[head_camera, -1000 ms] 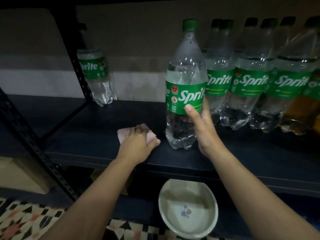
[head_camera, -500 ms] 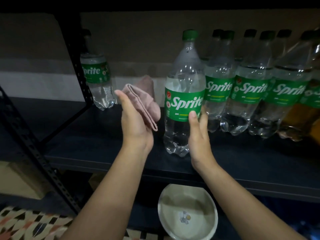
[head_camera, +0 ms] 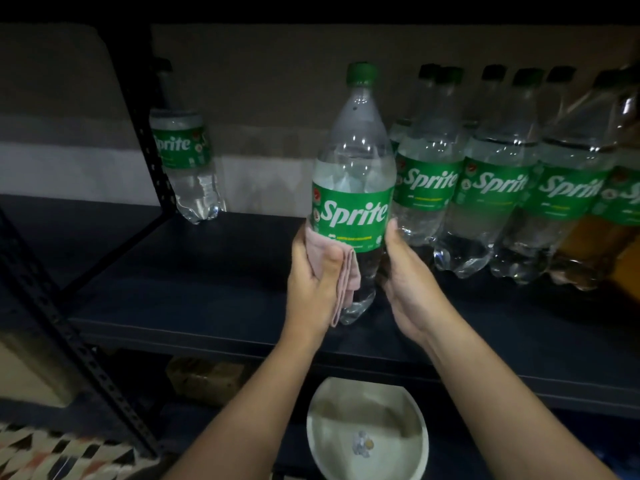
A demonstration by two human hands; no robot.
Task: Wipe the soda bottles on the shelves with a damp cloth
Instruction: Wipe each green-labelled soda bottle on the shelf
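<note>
A clear Sprite bottle [head_camera: 353,174] with a green cap and label stands upright near the front of the dark shelf [head_camera: 207,306]. My left hand [head_camera: 311,275] presses a folded pink cloth [head_camera: 341,271] against the bottle's lower left side, just below the label. My right hand [head_camera: 401,271] grips the bottle's lower right side. A row of several more Sprite bottles [head_camera: 498,188] lines the back right of the shelf. A lone Sprite bottle [head_camera: 188,168] stands at the back left, beside the rack post.
A black perforated rack post [head_camera: 145,133] and a diagonal brace [head_camera: 69,327] frame the shelf's left side. Below the shelf edge sits a white bowl [head_camera: 367,434] holding water. An amber-filled bottle [head_camera: 588,251] leans at the far right. Patterned floor tiles show at bottom left.
My left hand lifted the pink cloth off the shelf, raised it, then brought it against the bottle's lower left side. My right hand stayed on the bottle, sliding lower.
</note>
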